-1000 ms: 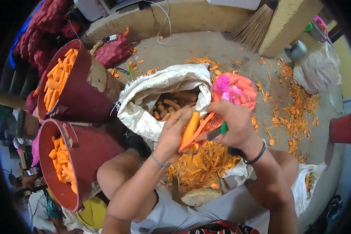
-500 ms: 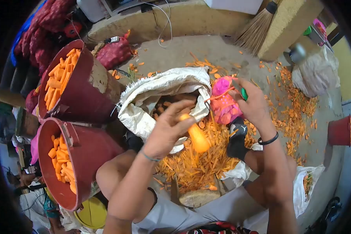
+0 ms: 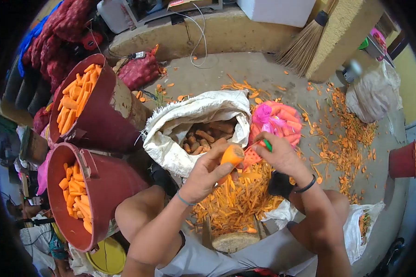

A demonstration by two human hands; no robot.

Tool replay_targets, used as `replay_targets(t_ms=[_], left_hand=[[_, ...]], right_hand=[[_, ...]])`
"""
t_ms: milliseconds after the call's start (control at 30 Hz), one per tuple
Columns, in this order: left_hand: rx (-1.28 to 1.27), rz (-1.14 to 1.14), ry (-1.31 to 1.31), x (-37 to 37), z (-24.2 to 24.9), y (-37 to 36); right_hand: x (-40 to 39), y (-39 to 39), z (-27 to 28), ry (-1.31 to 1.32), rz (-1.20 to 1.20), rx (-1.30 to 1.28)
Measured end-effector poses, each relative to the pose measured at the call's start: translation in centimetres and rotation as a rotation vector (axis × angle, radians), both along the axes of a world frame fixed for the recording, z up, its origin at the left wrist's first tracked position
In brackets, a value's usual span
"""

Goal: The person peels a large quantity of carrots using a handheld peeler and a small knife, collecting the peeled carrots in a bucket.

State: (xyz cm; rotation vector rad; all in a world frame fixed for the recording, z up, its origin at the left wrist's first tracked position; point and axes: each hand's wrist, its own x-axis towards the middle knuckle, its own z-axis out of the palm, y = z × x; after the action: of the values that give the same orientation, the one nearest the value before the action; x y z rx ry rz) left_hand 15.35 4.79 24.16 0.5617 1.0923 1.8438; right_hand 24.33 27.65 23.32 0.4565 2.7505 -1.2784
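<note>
My left hand (image 3: 208, 171) is wrapped round a bright orange carrot (image 3: 232, 156), its broad end up, above a heap of orange peelings (image 3: 231, 198). Close on its right, my right hand (image 3: 279, 157) is closed on a green-handled tool (image 3: 267, 145); its blade is hard to make out. Unpeeled brown carrots (image 3: 205, 136) lie in an open white sack (image 3: 168, 152) beyond my left hand. A pink bag of orange carrots (image 3: 286, 121) sits just beyond my right hand.
Two red buckets (image 3: 111, 189) of peeled carrots stand at the left. Peelings (image 3: 344, 138) litter the floor at the right, near a small red bucket (image 3: 402, 159). A broom (image 3: 302, 46) leans by a pillar. A wooden block (image 3: 235, 241) lies between my legs.
My right hand has moved down and left, close to the carrot. The carrot has turned so its broad end faces up. More of the pink bag shows.
</note>
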Motion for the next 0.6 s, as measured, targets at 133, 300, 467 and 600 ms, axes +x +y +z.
replay_targets(t_ms=[133, 300, 467, 600], left_hand=[[-0.036, 0.022, 0.001, 0.0, 0.0, -0.2], [-0.078, 0.079, 0.342, -0.4, 0.5, -0.2], [-0.147, 0.027, 0.389, -0.2, 0.4, -0.3], [-0.222, 0.025, 0.461, 0.2, 0.5, -0.4]], right_hand=[[0.5, 0.2, -2.1, 0.126, 0.083, 0.257], [0.1, -1.7, 2.8, 0.029, -0.056, -0.473], [0.8, -3.6, 1.8, 0.288, 0.079, -0.334], [0.9, -4.1, 1.0, 0.287, 0.080, -0.307]])
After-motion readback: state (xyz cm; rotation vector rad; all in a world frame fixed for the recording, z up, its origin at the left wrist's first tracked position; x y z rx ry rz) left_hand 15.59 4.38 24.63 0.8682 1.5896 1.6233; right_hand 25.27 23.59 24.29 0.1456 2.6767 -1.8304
